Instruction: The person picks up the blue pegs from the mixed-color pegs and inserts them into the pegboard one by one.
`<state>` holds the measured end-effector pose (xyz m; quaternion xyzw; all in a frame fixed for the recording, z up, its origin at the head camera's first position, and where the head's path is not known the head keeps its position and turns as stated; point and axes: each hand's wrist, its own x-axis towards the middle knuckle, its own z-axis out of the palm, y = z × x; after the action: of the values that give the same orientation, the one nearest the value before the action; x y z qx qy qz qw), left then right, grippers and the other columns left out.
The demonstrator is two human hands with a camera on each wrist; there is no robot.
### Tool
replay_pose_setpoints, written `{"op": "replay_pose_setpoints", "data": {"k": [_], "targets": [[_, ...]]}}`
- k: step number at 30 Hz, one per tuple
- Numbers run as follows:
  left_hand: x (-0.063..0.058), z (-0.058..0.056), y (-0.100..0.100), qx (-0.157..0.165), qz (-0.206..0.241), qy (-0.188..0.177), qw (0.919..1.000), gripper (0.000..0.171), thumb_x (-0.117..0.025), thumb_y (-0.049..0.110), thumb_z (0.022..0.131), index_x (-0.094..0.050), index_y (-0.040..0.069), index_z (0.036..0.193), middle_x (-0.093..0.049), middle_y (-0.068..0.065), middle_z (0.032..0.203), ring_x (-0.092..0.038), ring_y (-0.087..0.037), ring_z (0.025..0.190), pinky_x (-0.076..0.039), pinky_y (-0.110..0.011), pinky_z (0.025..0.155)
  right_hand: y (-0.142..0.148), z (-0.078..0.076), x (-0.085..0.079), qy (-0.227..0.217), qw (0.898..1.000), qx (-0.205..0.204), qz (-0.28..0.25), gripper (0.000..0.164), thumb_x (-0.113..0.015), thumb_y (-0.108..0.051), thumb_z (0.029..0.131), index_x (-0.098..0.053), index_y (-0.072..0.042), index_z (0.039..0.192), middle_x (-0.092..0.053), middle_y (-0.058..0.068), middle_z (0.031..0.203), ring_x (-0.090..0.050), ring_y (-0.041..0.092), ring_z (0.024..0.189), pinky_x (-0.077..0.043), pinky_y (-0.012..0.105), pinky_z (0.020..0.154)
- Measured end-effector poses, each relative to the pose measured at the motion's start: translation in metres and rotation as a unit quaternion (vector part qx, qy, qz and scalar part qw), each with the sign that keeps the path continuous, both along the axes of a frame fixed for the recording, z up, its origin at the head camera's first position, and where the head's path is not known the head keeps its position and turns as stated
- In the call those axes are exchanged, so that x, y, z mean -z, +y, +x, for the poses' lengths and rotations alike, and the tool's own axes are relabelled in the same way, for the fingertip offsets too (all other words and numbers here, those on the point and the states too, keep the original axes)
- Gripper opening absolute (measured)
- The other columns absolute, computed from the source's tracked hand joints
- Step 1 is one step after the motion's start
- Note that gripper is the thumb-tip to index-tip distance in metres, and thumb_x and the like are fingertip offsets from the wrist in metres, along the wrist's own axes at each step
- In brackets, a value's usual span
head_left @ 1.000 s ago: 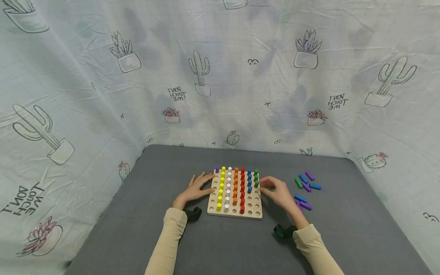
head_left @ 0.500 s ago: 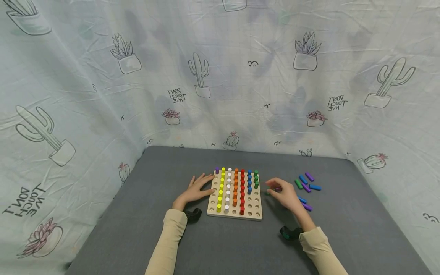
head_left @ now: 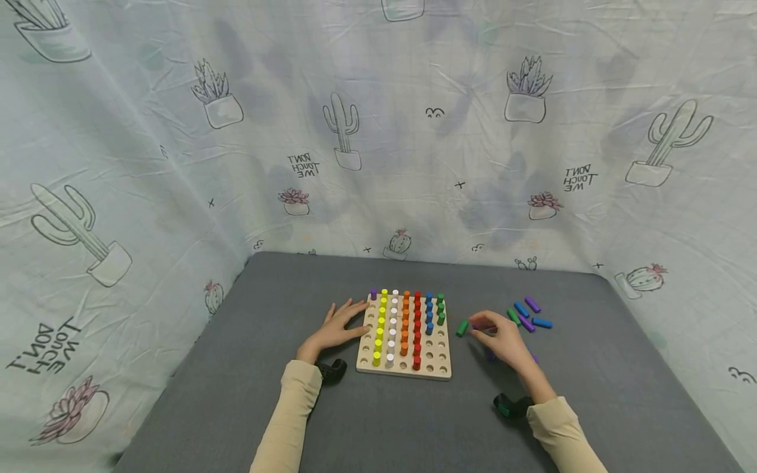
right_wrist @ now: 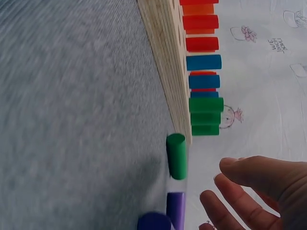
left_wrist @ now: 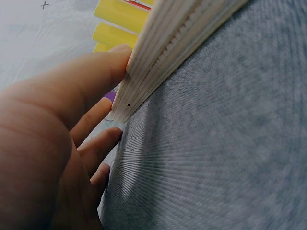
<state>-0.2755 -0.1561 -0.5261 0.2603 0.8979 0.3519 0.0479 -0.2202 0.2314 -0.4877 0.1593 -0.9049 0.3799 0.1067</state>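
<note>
The left hand (head_left: 337, 328) has fingers spread, touching the board (head_left: 405, 372). The right hand (head_left: 499, 338) is partly open and looks empty, near the green peg (head_left: 462, 328) lying beside the board. Picking a peg seems the step; that calls for a pinch.

My left forearm (head_left: 282, 414) slants forward and inward, its sleeve ending in a cuff (head_left: 302, 373) near my bare left wrist (head_left: 308, 350). My left hand (head_left: 334, 326) lies with fingers (left_wrist: 98, 145) stretched and spread, the left thumb (left_wrist: 91, 79) set well apart from them. My right forearm (head_left: 564, 430) angles forward and inward too, mirroring the other. On my right hand (head_left: 501, 337) the fingers bend gently, and the right thumb (right_wrist: 264, 173) reaches forward beside them, wrist bare above the sleeve.
</note>
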Motion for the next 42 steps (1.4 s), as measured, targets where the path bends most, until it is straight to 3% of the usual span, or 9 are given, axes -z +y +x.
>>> {"op": "replay_pose_setpoints", "data": {"k": [35,42], "targets": [[0.0,-0.002,0.002,-0.008,-0.012,-0.003,0.9999,0.064,-0.053,0.045,0.083,-0.029,0.022,0.138,-0.026,-0.002,0.143,-0.007,-0.026,0.134,0.01,-0.051,0.104,0.047,0.01,-0.004,0.014,0.998,0.041,0.042,0.026,-0.065,-0.011,0.078,-0.061,-0.006,0.103,-0.063,0.012,0.097,-0.059,0.03,0.085,-0.048,0.044,0.071],[0.001,-0.002,0.002,-0.01,-0.011,-0.006,0.9999,0.064,-0.053,0.045,0.083,-0.029,0.023,0.138,-0.026,-0.002,0.143,-0.007,-0.026,0.134,0.01,-0.05,0.104,0.057,0.011,0.001,-0.01,0.998,0.047,0.047,0.027,-0.065,-0.01,0.078,-0.06,-0.006,0.103,-0.063,0.013,0.096,-0.06,0.03,0.085,-0.049,0.044,0.071]]}}
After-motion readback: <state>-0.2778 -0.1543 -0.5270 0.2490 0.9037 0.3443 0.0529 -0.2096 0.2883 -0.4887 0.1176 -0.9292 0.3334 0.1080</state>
